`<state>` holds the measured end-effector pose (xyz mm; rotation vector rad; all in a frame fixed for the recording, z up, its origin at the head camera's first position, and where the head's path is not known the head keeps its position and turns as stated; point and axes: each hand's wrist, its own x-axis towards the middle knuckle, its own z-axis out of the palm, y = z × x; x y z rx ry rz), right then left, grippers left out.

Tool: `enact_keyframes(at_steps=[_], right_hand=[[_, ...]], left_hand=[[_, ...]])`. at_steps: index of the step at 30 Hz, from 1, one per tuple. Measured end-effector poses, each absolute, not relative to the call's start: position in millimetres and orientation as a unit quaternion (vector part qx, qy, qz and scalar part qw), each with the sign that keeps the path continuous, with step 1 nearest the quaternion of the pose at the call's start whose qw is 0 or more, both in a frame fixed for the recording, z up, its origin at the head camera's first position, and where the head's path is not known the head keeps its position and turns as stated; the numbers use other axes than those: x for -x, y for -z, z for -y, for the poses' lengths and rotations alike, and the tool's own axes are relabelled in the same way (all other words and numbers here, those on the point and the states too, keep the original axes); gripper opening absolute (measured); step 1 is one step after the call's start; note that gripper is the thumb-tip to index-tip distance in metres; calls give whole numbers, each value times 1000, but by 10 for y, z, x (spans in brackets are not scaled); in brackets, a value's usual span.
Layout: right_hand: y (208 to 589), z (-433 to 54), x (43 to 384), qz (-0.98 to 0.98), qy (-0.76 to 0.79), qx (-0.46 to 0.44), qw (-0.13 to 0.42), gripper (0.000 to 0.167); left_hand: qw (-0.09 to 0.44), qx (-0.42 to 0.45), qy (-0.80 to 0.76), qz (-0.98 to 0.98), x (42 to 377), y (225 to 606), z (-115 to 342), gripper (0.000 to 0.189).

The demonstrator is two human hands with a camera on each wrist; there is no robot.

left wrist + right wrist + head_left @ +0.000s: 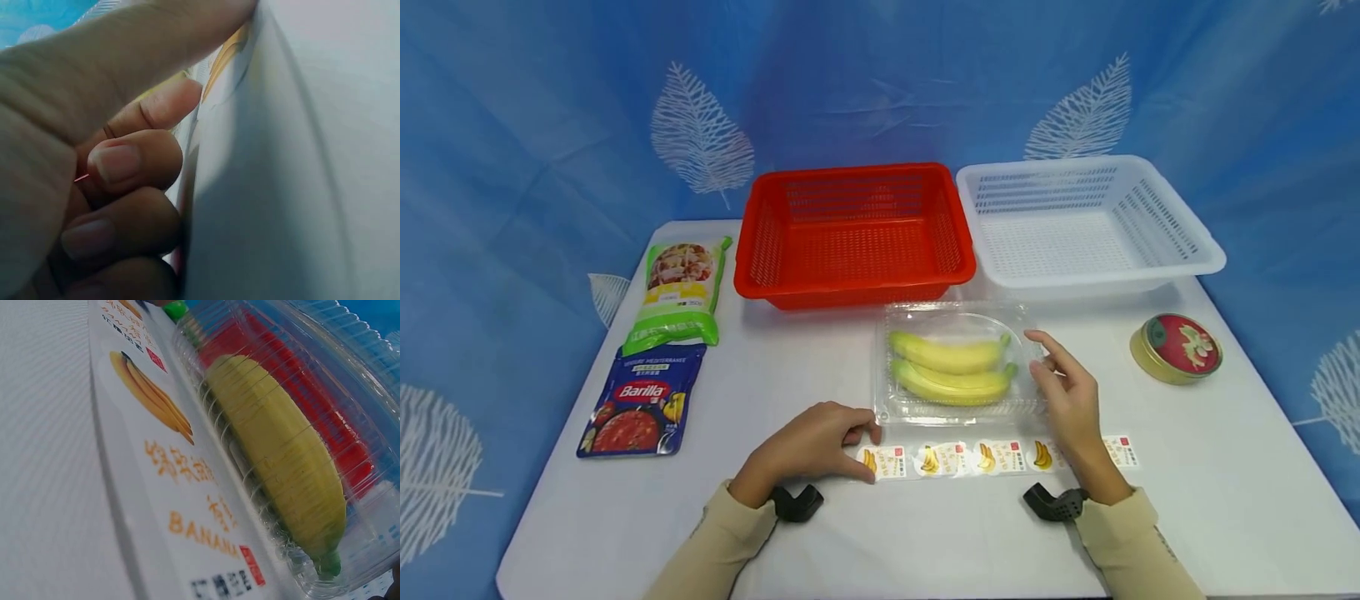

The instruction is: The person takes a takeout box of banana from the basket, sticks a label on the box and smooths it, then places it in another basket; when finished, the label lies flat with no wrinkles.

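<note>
A clear plastic clamshell box (955,410) lies mid-table with two yellow bananas (951,354) inside. In front of it runs a strip of banana stickers (932,460), each printed with bananas and lettering. My left hand (811,446) rests at the strip's left end, thumb and index finger apart around it, near the box's front left corner. Its other fingers bend loosely in the left wrist view. Beside the box's right edge is my right hand (1070,400), thumb and index finger spread, the forearm crossing the strip. Whether its fingertips touch the box I cannot tell.
A red basket (850,293) and a white basket (1090,279) stand side by side at the back. To the left lie a green and yellow food bag (681,287) and a blue Barilla sauce pouch (640,400). On the right sits a round gold tin (1176,348) with a red lid.
</note>
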<state>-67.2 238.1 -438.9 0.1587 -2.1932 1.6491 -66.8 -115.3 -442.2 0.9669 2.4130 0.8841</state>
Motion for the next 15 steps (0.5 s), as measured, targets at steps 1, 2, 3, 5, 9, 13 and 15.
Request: enact_keyframes(at_steps=[1, 2, 3, 5, 9, 13, 15], right_hand=[[4401, -2381, 679, 783, -589, -58, 191, 37], [4451, -2395, 695, 784, -588, -56, 188, 38], [4494, -2406, 706, 787, -587, -53, 184, 38], [4517, -2409, 705, 790, -583, -51, 183, 39], [4376, -2362, 653, 787, -582, -60, 196, 37], [4273, -2337, 633, 782, -586, -72, 200, 36], [4302, -2362, 653, 785, -583, -72, 199, 36]], left_hand=[[195, -343, -314, -864, 658, 4426, 1158, 37], [195, -340, -313, -865, 647, 4432, 1165, 37], [194, -337, -312, -867, 636, 4438, 1173, 38], [195, -334, -312, -868, 621, 4447, 1177, 38], [195, -335, -317, -865, 627, 4439, 1150, 37], [192, -336, -318, -865, 645, 4420, 1137, 38], [191, -339, -318, -865, 661, 4414, 1134, 37]])
